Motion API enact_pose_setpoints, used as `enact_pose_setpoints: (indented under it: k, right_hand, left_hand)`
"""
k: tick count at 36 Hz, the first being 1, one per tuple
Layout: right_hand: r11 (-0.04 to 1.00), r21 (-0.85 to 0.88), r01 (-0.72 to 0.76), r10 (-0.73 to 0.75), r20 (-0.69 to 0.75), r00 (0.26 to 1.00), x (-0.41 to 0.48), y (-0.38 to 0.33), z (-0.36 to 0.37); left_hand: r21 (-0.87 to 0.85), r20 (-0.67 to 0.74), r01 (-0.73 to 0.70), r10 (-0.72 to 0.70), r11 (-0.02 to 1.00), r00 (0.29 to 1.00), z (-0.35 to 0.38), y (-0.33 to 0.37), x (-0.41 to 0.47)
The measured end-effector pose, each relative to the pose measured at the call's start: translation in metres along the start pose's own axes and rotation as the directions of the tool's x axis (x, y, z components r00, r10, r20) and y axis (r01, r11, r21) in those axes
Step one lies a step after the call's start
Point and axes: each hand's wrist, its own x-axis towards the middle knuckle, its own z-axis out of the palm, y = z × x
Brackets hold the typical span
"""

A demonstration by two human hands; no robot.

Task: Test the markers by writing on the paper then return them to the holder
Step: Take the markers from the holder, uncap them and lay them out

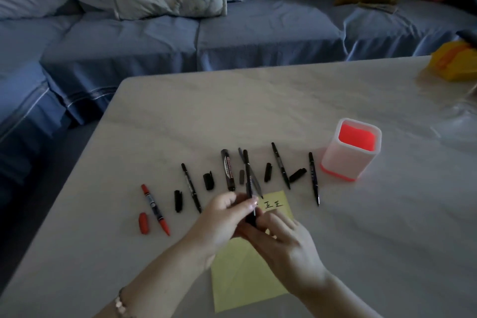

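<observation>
My left hand [222, 222] pinches a thin black marker [248, 175] that stands nearly upright above the yellow paper [247, 281]. My right hand [281, 242] grips the marker's lower end, where a black cap sits. Two black characters are written near the paper's top edge. Several uncapped black markers and loose caps lie in a row on the table, with a red marker [154, 209] and its red cap [143, 223] at the left. The white and red holder [348, 152] stands at the right end of the row.
The pale marble table [284, 100] has a yellow object [454, 62] at its far right corner. A blue sofa [196, 36] with cushions runs behind the table. A bracelet is on my left wrist.
</observation>
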Motion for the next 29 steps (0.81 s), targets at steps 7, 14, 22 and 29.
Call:
enact_pose_setpoints:
  k: [7,14,22,29]
  right_hand:
    - [0.632,0.395,-0.667,0.510,0.436,0.741,0.011,-0.022,0.006]
    - [0.170,0.498,-0.850,0.638,0.602,0.481,0.037,-0.028,0.021]
    - [0.099,0.405,-0.909,0.700,0.621,0.353,0.038,-0.042,0.034]
    - [0.102,0.497,-0.862,0.720,0.561,0.409,0.037,-0.048,0.030]
  left_hand:
    - [0.332,-0.134,-0.118,0.171,0.936,0.976,-0.030,-0.021,-0.009]
    - [0.682,0.024,-0.238,0.304,0.692,0.953,-0.033,-0.038,-0.021]
    - [0.840,0.016,-0.230,0.402,0.491,0.915,-0.034,-0.056,-0.030]
    - [0.834,0.038,-0.292,0.479,0.468,0.877,-0.041,-0.059,-0.035]
